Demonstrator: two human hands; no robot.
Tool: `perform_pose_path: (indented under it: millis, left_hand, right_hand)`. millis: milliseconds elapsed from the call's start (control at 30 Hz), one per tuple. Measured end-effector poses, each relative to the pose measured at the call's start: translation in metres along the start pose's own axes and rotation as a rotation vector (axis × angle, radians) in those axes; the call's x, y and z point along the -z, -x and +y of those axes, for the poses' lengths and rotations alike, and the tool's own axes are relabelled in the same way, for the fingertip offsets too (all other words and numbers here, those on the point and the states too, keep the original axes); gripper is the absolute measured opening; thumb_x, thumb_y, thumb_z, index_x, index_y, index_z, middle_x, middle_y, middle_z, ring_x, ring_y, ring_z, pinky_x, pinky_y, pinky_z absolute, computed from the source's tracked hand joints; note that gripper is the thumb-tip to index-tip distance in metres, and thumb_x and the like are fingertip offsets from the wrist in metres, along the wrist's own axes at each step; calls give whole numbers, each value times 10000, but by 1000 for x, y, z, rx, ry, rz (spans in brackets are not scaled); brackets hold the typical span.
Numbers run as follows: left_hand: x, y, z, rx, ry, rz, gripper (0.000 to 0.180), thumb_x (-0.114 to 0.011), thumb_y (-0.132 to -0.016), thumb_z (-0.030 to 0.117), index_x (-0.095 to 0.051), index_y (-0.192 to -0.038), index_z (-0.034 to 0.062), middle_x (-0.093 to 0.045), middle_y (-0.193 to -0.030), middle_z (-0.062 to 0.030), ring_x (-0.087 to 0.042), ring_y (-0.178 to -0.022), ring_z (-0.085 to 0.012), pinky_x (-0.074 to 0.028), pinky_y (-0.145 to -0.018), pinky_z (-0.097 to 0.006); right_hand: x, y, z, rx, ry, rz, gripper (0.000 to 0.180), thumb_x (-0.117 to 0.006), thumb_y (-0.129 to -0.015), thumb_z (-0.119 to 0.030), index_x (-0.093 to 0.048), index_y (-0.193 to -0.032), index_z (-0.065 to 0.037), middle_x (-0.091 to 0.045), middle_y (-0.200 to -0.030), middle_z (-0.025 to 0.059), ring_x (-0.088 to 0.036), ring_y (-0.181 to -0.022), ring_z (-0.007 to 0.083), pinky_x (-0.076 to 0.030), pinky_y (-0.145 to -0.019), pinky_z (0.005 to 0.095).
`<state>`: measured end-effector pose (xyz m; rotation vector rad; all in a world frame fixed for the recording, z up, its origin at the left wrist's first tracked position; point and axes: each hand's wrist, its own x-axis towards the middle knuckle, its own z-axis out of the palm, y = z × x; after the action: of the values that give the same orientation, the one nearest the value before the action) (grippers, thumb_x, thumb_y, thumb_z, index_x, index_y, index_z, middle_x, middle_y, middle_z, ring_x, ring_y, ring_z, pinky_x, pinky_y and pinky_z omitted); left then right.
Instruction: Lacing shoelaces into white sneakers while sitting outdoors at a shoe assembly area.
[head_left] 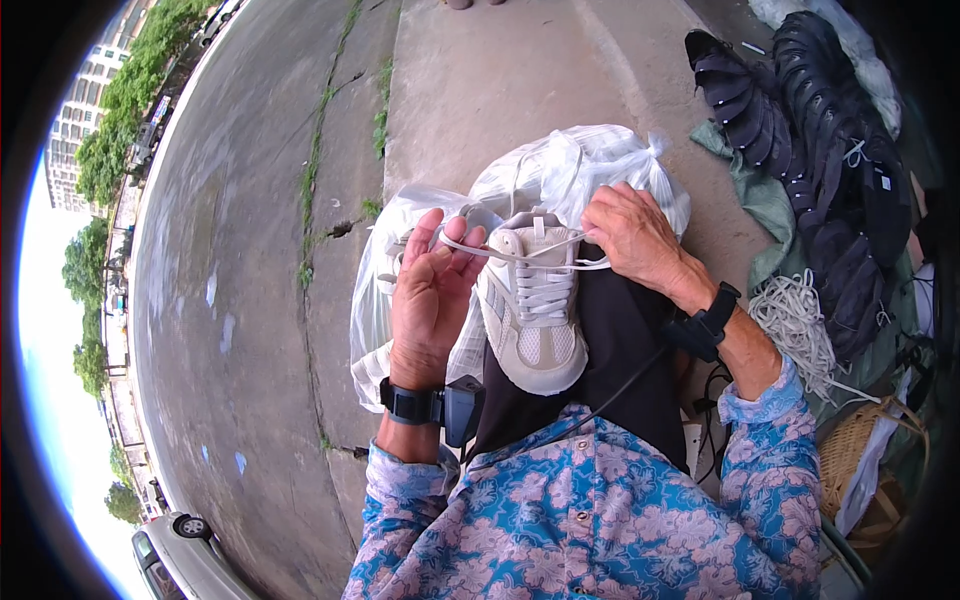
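Left hand [428, 300] pinches the white lace [520, 256] pulled taut — right hand [632, 235] grips the lace's other end at the shoe's [532, 305] top eyelets. Shoe rests on the lap's dark trousers [625, 350], before plastic bags [580, 165]. Lacing looks nearly done; tightening or tying would likely follow.

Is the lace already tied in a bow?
No, the lace is stretched loose between the left hand and right hand above the shoe.
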<state>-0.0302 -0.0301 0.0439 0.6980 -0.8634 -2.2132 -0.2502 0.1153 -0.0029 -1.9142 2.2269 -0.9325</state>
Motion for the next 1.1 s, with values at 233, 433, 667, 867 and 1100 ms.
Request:
perform_pose_path:
  millis: [233, 433, 667, 867, 1100]
  left_hand:
    - [9, 3, -26, 156, -192, -63, 379, -524, -906, -28, -490, -1281, 19, -637, -1131, -104, -633, -1021, -216, -525, -878, -316]
    - [3, -3, -23, -11, -581, -99, 200, -613, -931, 103, -619, -1114, 21, -679, -946, -69, -654, -833, -144, -534, -729, -263]
    - [1, -8, 3, 199, -861, -204, 67, -630, -899, 109, -623, -914, 44, -514, -694, 45, -430, -554, -42, -333, -513, -200]
    - [9, -15, -9, 165, -768, -281, 68, -624, -909, 102, -599, -955, 59, -520, -714, 64, -404, -567, -15, -298, -497, -174]
    - [18, -11, -37, -160, -807, -144, 70, -625, -928, 90, -583, -966, 49, -549, -787, 73, -438, -640, 0, -352, -552, -161]
  right_hand:
    - [22, 45, 53, -275, 73, 38, 56, -592, -839, -111, -581, -847, -57, -568, -898, 83, -541, -905, 309, -420, -778, 435]
    - [19, 43, 52, -258, 16, 77, 52, -598, -832, -110, -585, -842, -61, -573, -887, 95, -547, -898, 324, -425, -765, 443]
    - [20, 46, 65, -256, 42, 101, 59, -603, -830, -110, -583, -832, -54, -573, -872, 103, -550, -877, 331, -436, -741, 446]
    - [22, 53, 79, -309, 28, 103, 68, -612, -825, -111, -584, -814, -50, -571, -858, 110, -553, -865, 336, -440, -738, 447]
    - [18, 51, 76, -336, 70, 97, 66, -615, -818, -103, -580, -807, -49, -572, -853, 115, -558, -862, 341, -444, -736, 449]
